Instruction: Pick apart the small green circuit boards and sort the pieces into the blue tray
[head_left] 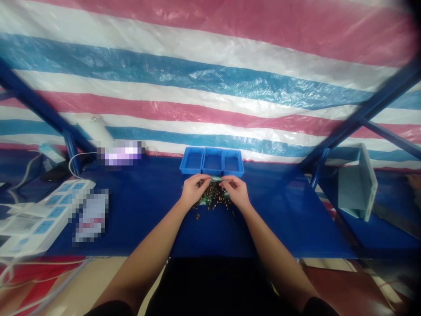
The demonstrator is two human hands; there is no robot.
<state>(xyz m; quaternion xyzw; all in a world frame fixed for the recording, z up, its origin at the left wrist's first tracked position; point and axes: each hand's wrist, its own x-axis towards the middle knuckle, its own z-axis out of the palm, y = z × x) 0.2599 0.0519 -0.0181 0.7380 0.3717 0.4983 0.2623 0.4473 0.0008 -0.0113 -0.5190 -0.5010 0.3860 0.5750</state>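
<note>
My left hand (193, 188) and my right hand (236, 190) meet over a pile of small dark and brass-coloured parts (213, 197) on the blue table (148, 210). Both hands have their fingers curled in a pinch. Between the fingertips lies a thin greenish piece (215, 178), held at both ends. Just behind the hands stand three small blue bins (212, 161) in a row, side by side.
A white power strip (42, 217) with cables lies at the left edge. A grey tablet-like device (360, 182) leans at the right. Blue frame bars slant on both sides, and a striped tarp hangs behind the table.
</note>
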